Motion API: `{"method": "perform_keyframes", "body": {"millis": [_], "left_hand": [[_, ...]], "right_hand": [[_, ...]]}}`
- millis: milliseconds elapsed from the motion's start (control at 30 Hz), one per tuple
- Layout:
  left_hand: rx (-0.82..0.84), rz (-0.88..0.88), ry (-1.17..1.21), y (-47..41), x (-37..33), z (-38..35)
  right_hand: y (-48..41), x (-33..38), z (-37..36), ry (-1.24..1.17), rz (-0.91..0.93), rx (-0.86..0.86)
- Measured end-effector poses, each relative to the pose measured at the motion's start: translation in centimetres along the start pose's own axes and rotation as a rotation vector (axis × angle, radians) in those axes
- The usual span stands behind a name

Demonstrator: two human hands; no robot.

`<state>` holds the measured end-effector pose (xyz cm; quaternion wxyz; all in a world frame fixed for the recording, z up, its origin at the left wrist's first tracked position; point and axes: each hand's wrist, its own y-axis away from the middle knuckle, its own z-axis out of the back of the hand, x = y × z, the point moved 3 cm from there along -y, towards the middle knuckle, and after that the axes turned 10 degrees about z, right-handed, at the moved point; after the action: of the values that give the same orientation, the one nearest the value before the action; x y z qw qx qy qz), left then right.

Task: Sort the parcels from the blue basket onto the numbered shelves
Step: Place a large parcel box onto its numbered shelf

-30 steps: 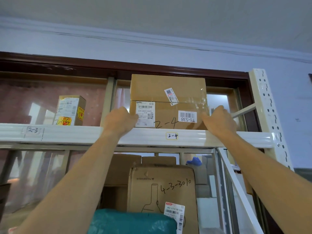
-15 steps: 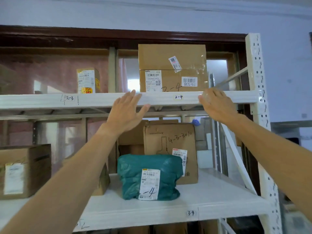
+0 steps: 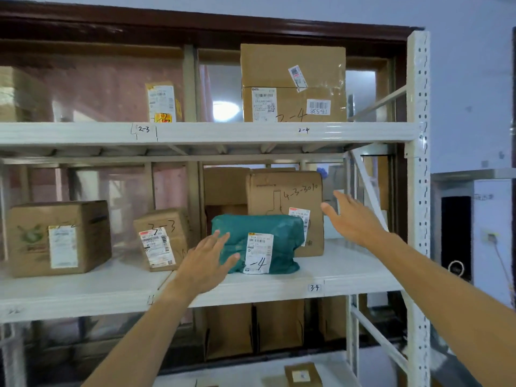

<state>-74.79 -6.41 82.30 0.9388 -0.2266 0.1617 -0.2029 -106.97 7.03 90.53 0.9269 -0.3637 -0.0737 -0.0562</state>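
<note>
Hovering before a white metal shelving rack (image 3: 223, 132), a person's left hand (image 3: 206, 261) and right hand (image 3: 353, 217) were both empty, fingers spread loosely and gripping nothing. High above both hands, the large brown cardboard parcel (image 3: 293, 82) inked "2-4" stood on the shelf over a matching edge tag. Between the hands lay a teal plastic-wrapped parcel (image 3: 259, 241); the left fingertips overlapped its corner, though contact could not be told. Just left of the right hand stood a tall brown carton (image 3: 284, 191).

Dark wooden window frame (image 3: 195, 26) above the right hand's fingers (image 3: 343, 199); white cabinet (image 3: 491, 213) with black panel (image 3: 455, 233) to their right.
</note>
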Motion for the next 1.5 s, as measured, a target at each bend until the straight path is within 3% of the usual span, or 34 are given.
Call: {"method": "perform_keyframes", "body": {"millis": [467,733,1033,1200,1500], "left_hand": [[0.104,0.164,0.061,12.7,0.0,1.1],[0.184,0.208,0.06,16.3,0.4,0.5],[0.135,0.202,0.098,9.2,1.8,-1.3],[0.146,0.194,0.165,3.8,3.2,-3.5],[0.243,0.293,0.645,-3.1,2.5,-7.4]], "right_hand": [[12.1,2.1,-4.0,-0.002,0.087,0.216],[14.8,3.5,-5.7,-0.04,0.066,0.306],[9.6,4.5,-10.8,-0.056,0.044,0.351],[5.5,4.2,-14.3,-0.255,-0.072,0.303],[1.0,2.6,-18.4,-0.618,-0.243,0.166]]}}
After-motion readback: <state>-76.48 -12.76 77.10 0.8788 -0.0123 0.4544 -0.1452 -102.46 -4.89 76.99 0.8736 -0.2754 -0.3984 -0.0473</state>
